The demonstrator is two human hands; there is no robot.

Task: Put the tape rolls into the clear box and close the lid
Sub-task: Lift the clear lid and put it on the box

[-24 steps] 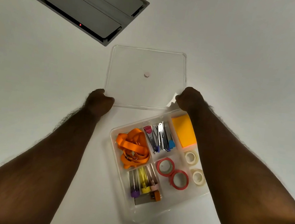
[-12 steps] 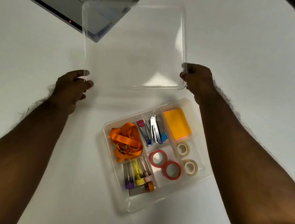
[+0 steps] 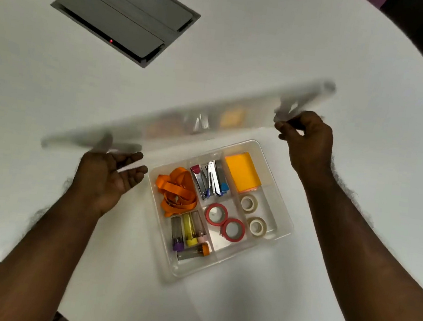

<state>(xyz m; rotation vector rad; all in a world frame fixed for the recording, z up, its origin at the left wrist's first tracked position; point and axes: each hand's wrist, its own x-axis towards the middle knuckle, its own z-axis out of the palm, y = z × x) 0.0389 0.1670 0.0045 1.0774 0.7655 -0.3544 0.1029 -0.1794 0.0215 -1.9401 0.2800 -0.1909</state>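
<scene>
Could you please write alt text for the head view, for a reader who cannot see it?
A right hand pinches one end of a blurred clear lid, left hand at the other, raised near an open clear box holding red and cream tape rolls.

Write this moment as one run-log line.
tape rolls: four in clear box | lid: in air, tilted, not on box | right hand: pinches lid | left hand: at lid's other end, grip blurred

head view, looking steeply down, close over table (image 3: 246, 44)
</scene>
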